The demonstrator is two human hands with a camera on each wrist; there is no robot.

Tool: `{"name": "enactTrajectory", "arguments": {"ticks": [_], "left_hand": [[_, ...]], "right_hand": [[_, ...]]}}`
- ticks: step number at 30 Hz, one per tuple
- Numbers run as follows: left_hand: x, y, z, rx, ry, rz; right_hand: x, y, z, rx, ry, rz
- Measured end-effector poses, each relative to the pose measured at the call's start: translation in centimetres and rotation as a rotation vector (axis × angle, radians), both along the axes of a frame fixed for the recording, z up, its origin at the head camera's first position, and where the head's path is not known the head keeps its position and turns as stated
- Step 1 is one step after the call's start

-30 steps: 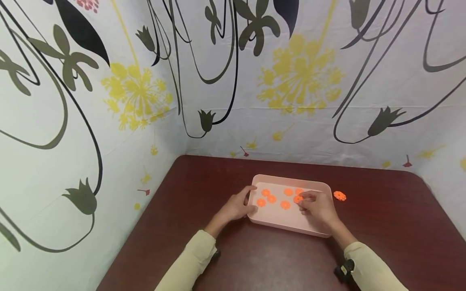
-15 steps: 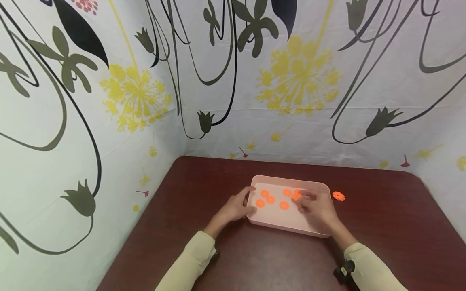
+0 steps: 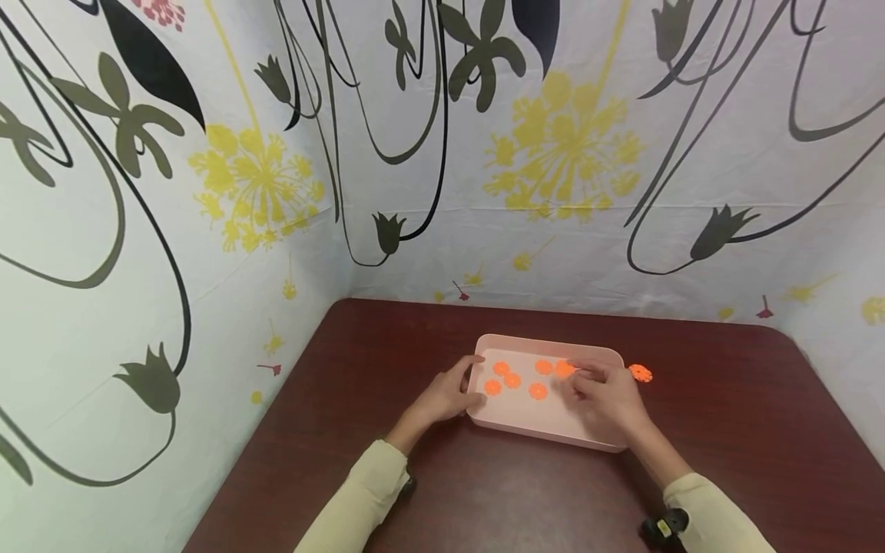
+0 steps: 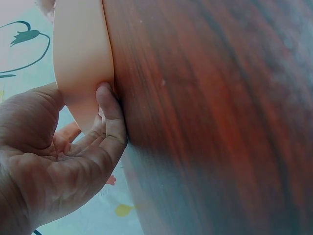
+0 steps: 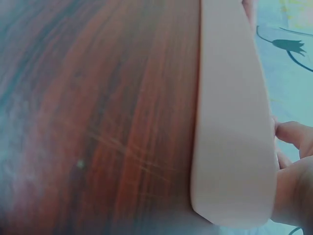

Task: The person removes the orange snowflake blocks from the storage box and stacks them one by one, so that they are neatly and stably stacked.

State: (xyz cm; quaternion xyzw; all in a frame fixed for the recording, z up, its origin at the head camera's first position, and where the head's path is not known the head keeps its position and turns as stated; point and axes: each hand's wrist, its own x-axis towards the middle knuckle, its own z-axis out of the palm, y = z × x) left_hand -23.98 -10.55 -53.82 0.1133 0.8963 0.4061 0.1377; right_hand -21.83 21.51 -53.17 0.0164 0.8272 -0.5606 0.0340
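Observation:
A shallow pale pink tray lies on the dark table, with several flat orange scalloped discs in it. My left hand grips the tray's left end between thumb and fingers, as the left wrist view also shows. Over the tray's right part hovers my right hand, fingers bent and close to an orange disc. Nothing shows between its thumb and index finger. In the right wrist view, the tray wall hides much of the right hand.
Another orange disc, with small holes, lies on the table just right of the tray. Patterned white cloth rises behind the table and along its left side. A black wrist camera sits on the right forearm.
My right hand, earlier pinching an orange disc, has brought it back toward the disc behind, where the two now overlap. Its fingers have drawn slightly rightward off it. The left hand keeps its grip.

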Motion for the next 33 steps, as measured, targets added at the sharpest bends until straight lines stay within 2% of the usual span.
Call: {"name": "enactTrajectory", "arguments": {"ticks": [4, 14, 23, 33], "left_hand": [[0.1, 0.0, 0.0, 0.015, -0.001, 0.006], [0.4, -0.2, 0.0, 0.022, -0.001, 0.0], [0.4, -0.2, 0.0, 0.021, 0.006, 0.009], [0.2, 0.0, 0.1, 0.017, 0.017, 0.006]], "right_hand": [[0.3, 0.5, 0.4, -0.036, 0.016, -0.006], [0.7, 2.6, 0.3, -0.117, 0.093, -0.003], [0.9, 4.3, 0.2, -0.179, 0.156, -0.064], [-0.1, 7.8, -0.9, -0.262, 0.195, -0.162]]}}
